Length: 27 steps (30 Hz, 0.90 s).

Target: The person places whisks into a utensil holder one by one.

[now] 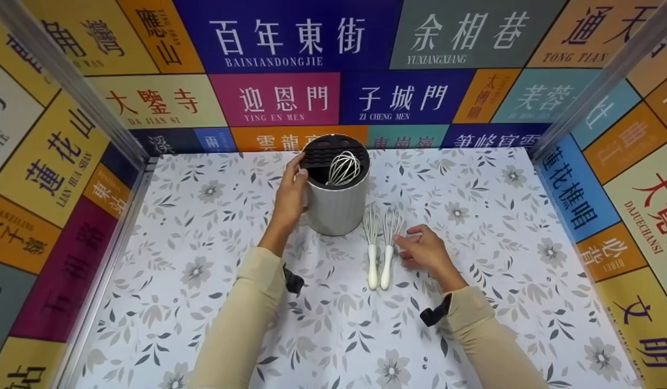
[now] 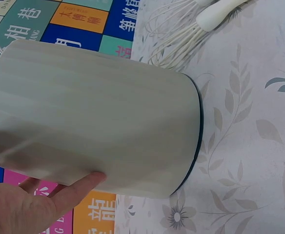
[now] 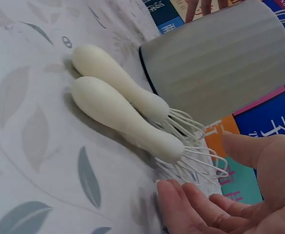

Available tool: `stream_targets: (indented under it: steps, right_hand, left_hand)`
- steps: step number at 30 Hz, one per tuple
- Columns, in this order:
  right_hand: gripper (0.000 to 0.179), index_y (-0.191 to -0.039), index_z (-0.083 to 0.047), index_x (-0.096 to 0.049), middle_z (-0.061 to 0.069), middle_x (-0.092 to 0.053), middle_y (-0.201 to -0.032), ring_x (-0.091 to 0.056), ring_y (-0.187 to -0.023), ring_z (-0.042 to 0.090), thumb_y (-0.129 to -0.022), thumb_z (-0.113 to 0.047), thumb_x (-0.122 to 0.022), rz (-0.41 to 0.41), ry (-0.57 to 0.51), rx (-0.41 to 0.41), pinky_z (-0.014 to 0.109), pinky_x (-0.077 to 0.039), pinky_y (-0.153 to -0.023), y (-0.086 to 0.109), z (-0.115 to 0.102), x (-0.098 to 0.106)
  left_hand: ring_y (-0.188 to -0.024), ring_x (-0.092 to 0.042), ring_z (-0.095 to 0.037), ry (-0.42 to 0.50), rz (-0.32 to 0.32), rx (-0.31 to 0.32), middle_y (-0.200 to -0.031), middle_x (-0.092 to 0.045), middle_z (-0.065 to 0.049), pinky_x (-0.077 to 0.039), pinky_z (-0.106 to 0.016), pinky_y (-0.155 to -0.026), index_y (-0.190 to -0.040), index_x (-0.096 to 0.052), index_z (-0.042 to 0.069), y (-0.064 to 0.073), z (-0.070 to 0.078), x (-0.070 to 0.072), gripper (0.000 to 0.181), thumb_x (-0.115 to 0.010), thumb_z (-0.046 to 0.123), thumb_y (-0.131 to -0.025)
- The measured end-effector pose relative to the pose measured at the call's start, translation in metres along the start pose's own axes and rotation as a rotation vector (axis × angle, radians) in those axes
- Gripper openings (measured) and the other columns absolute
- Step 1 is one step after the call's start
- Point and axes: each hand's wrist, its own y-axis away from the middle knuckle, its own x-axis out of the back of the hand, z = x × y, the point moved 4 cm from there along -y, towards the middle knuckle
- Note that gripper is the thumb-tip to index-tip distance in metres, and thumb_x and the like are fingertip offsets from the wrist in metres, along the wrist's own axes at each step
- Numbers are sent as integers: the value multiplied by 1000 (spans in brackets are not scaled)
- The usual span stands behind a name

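Observation:
A light grey cylindrical utensil holder (image 1: 336,210) with a black slotted top stands upright on the table, and the wire head of a whisk (image 1: 344,167) sticks out of it. My left hand (image 1: 291,192) holds the holder's left side, a finger lying along its wall in the left wrist view. Two whisks with cream handles, a left one (image 1: 372,259) and a right one (image 1: 388,254), lie side by side in front of the holder, wire ends toward it. My right hand (image 1: 422,248) is beside the right whisk, thumb and fingers parted around its wires, gripping nothing.
The table (image 1: 204,324) has a white cover with grey flowers and leaves. Colourful panels with Chinese lettering form a back wall (image 1: 290,97) close behind the holder, with a left wall (image 1: 58,216) and a right wall (image 1: 609,189) at the sides.

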Motion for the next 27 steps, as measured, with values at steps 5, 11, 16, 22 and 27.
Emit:
stream_targets:
  steps: [5, 11, 16, 22, 27]
  right_hand:
    - [64, -137, -4, -48, 16, -60, -125, -73, -92, 25, -92, -41, -75, 0, -11, -29, 38, -63, -76, -1, 6, -7]
    - [57, -128, -4, -54, 14, -69, -108, -74, -84, 21, -90, -41, -77, 4, 0, -43, 37, -63, -73, -1, 8, -13]
    - [56, -120, -6, -58, 14, -73, -94, -74, -77, 21, -86, -44, -81, 8, 45, -66, 37, -63, -69, 0, 10, -15]
    - [51, -111, -5, -61, 14, -75, -83, -73, -68, 20, -80, -35, -88, 15, 46, -76, 37, -62, -63, 0, 11, -17]
    - [46, -110, -4, -62, 11, -75, -82, -73, -69, 19, -82, -31, -87, 7, 24, -92, 35, -62, -64, 0, 14, -18]
  left_hand:
    - [-151, -33, -24, -6, 2, -14, -163, -38, -4, -31, -56, -120, -154, -42, 38, 0, 0, 0, 45, -40, 38, -109]
    - [-151, -33, -23, -17, -1, -7, -164, -37, -3, -32, -57, -119, -153, -41, 40, 0, -1, 0, 45, -39, 39, -109]
    - [-151, -33, -22, -10, -2, -14, -163, -38, -3, -29, -53, -122, -153, -42, 40, 0, 0, -1, 45, -40, 39, -109]
    - [-151, -34, -20, 17, 0, -16, -164, -37, -1, -30, -54, -121, -154, -42, 38, -1, 0, -1, 45, -40, 36, -109]
    - [-152, -33, -23, -2, 12, -23, -164, -38, -3, -28, -53, -122, -154, -43, 36, 0, 0, 0, 45, -40, 36, -109]
